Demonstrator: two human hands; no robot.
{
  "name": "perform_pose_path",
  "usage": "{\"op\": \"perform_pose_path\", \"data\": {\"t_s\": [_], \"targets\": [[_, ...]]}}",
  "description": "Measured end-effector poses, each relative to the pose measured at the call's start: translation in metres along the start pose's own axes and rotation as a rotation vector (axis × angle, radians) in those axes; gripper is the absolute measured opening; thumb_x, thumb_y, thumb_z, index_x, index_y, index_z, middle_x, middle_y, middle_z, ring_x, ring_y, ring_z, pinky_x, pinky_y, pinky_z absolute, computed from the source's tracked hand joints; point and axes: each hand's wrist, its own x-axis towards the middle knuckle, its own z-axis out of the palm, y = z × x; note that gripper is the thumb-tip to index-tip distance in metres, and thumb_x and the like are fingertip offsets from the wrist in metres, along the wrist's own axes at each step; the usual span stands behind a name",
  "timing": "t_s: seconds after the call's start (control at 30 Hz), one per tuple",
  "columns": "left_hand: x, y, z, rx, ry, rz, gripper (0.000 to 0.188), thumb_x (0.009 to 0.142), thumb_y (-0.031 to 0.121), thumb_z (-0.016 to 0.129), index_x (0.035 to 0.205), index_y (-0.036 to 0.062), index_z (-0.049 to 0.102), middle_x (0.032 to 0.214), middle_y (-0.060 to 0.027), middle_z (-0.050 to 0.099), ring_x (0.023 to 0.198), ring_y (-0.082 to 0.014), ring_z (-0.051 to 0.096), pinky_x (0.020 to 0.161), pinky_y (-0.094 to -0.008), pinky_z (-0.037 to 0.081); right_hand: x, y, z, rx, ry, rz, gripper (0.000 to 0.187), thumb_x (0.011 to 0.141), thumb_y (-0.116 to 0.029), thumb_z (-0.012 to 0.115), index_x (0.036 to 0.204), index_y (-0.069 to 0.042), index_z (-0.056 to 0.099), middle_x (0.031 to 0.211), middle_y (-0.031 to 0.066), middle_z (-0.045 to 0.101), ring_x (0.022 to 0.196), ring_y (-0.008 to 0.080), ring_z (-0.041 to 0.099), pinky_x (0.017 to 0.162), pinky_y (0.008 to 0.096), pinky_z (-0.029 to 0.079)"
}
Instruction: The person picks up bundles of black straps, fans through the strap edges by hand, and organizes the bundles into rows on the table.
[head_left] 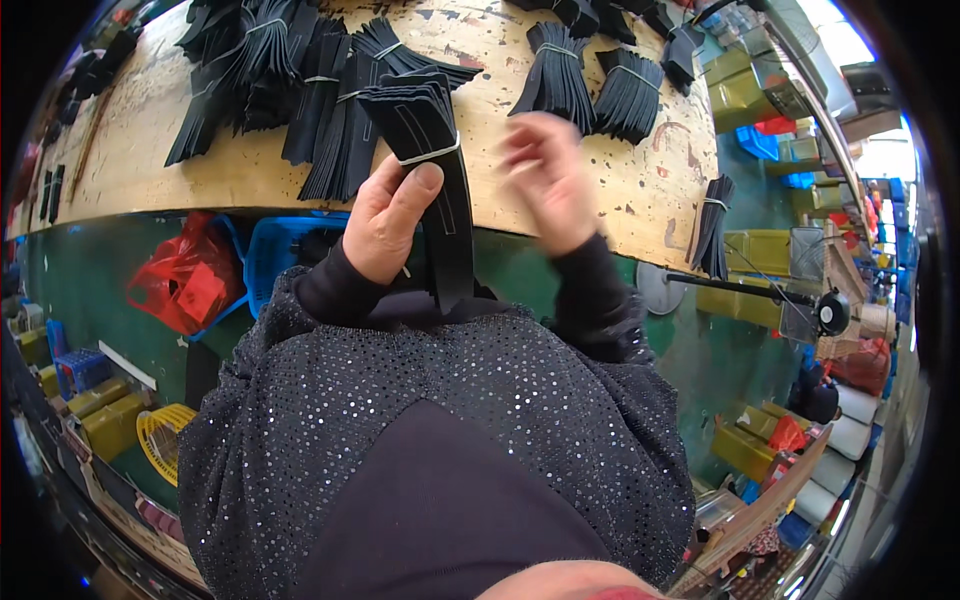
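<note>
A wooden table (pixel 640 185) carries a heap of black strips (pixel 255 75) toward its far left. Under its near edge sit a blue basket (pixel 262 262) and a red bag (pixel 190 280). The held bundle (pixel 452 205) of black strips crosses the near edge, its lower end before the person. A small bundle (pixel 713 222) lies at the near right corner. The right hand (pixel 550 185), blurred, is half open and empty above the near edge. The left hand (pixel 388 215) closes on the held bundle, thumb in front, just below its pale band (pixel 432 155).
</note>
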Motion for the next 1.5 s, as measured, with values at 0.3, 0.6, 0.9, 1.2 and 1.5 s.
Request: {"op": "perform_pose_path", "data": {"t_s": [0.3,0.6,0.9,1.2,1.5], "targets": [[0.015,0.014,-0.003,0.096,-0.003,-0.166,0.036,0.092,0.024,0.054,0.119,-0.0001,0.050,0.107,-0.0024,0.057,0.096,-0.0083,0.051,0.086,-0.0234,0.040,0.129,0.130,-0.182,-1.149,0.480,0.802,0.109,0.057,-0.064,0.069,0.128,0.010,0.032,0.130,0.0277,0.040,0.124,0.0366,0.037,0.103,0.0421,0.029],[0.045,-0.003,0.018,-0.043,0.021,-0.104,0.033,0.091,0.024,0.056,0.115,0.0010,0.052,0.104,-0.0004,0.056,0.094,-0.0072,0.049,0.083,-0.0225,0.039,0.111,0.182,-0.244,-0.850,0.467,0.782,0.099,0.054,-0.047,0.074,0.124,0.013,0.038,0.123,0.0293,0.048,0.111,0.0332,0.052,0.093,0.0364,0.041],[0.077,-0.029,0.051,0.019,-0.067,-0.145,0.030,0.090,0.019,0.053,0.113,0.0005,0.050,0.094,-0.0023,0.057,0.080,-0.0076,0.053,0.071,-0.0224,0.044,-0.009,0.026,-0.160,0.227,0.416,-0.043,0.102,0.057,-0.001,0.073,0.140,-0.002,0.013,0.130,0.0132,0.038,0.116,0.0233,0.044,0.097,0.0358,0.038],[0.076,-0.053,0.072,0.062,-0.088,-0.179,0.030,0.090,0.017,0.052,0.115,0.0007,0.050,0.105,-0.0042,0.056,0.094,-0.0103,0.052,0.085,-0.0244,0.040,-0.046,0.013,-0.163,0.255,0.447,-0.038,0.108,0.054,-0.006,0.078,0.140,-0.003,0.012,0.131,0.0130,0.036,0.121,0.0240,0.039,0.099,0.0368,0.036],[0.071,-0.057,0.079,0.064,-0.075,-0.177,0.033,0.090,0.021,0.053,0.117,0.0008,0.049,0.104,-0.0059,0.057,0.089,-0.0104,0.056,0.079,-0.0235,0.045,-0.055,0.020,-0.166,0.217,0.429,-0.048,0.107,0.056,-0.007,0.079,0.139,-0.001,0.012,0.131,0.0150,0.035,0.120,0.0252,0.039,0.099,0.0365,0.035]]}}
